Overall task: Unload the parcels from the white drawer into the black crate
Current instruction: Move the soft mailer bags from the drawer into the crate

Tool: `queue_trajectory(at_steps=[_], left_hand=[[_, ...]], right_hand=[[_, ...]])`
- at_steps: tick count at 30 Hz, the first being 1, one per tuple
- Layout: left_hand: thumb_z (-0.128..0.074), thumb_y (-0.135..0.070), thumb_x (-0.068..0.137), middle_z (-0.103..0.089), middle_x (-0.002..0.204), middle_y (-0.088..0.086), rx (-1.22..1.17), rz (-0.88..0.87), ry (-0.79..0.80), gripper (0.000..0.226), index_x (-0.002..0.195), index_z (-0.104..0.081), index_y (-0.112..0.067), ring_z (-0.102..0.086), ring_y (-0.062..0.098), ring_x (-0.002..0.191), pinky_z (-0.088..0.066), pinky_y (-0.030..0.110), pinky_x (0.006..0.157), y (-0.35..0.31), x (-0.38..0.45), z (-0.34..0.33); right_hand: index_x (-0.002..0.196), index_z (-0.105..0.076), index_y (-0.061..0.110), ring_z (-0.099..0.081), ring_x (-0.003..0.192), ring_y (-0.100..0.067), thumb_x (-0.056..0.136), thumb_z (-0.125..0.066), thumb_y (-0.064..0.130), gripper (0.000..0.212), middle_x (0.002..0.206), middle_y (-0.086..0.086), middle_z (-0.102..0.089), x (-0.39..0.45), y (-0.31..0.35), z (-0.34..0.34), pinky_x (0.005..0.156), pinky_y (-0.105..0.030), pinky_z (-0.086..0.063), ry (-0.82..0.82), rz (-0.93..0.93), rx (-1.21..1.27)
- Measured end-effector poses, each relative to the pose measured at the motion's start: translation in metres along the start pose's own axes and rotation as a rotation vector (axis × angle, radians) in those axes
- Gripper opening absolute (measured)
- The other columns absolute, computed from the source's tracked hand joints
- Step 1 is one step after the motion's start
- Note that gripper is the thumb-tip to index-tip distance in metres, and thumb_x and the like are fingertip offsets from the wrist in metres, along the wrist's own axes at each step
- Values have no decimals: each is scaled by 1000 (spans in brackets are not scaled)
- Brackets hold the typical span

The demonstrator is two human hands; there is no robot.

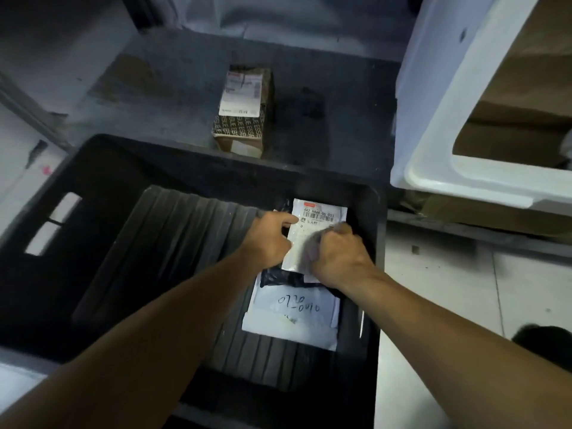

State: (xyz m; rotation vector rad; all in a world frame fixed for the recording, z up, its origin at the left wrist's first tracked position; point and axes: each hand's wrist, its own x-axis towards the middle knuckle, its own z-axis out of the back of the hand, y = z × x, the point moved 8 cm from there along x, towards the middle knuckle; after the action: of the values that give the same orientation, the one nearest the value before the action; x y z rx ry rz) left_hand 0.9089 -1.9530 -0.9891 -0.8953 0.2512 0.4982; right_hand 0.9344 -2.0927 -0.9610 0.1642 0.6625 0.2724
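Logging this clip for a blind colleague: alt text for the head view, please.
Both hands, left hand and right hand, grip a white labelled parcel inside the black crate, above another white parcel. A cardboard box sits behind; the white drawer stands right.

Both forearms enter from the bottom of the frame and converge toward the centre right. The left arm runs diagonally from the lower left corner; the right arm runs from the lower right edge. Both are bare. The left hand (270, 235) is knuckles-up, fingers curled, thumb and forefinger pinching. The right hand (339, 255) is just beside it, fingers curled into a grip, back of the hand upward.
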Motion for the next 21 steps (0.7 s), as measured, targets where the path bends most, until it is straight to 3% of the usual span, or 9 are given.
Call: queue_trajectory(at_steps=[7,12,15,18,21], left_hand=[[-66,6,88,-69,128,12,70,-8,69,55,139,-61,-15,-67,23,112,-51,25,98,-8,10,-18],[-70,-5,92,-64,137,7,97,-51,90,47,137,-62,-12,-64,21,119,-47,27,104,-18,8,-13],[-67,-7,93,-68,131,6,109,-75,67,40,133,-65,-11,-64,20,120,-46,25,102,-23,5,-7],[-68,-11,93,-69,130,4,147,-82,63,40,133,-65,-14,-64,18,118,-43,20,96,-27,-4,0],[-67,-15,94,-69,127,4,195,-73,61,40,134,-64,-17,-66,22,113,-46,25,91,-31,-15,8]], right_hand=[[152,-30,-4,-42,139,-36,96,-63,18,69,155,-23,-30,14,-3,-11,113,-36,-41,111,-8,-62],[152,-30,-5,-39,141,-37,100,-56,17,63,156,-26,-28,13,-3,-4,115,-37,-39,98,-13,-14],[155,-23,-5,-31,145,-44,99,-57,22,71,162,-26,-12,8,0,3,117,-39,-35,48,25,2],[155,-28,0,-25,149,-41,102,-52,28,65,164,-23,-13,-8,3,21,119,-39,-28,-34,119,27],[155,-30,2,-22,151,-37,102,-51,29,63,165,-20,-14,-25,2,34,121,-35,-24,-90,184,55]])
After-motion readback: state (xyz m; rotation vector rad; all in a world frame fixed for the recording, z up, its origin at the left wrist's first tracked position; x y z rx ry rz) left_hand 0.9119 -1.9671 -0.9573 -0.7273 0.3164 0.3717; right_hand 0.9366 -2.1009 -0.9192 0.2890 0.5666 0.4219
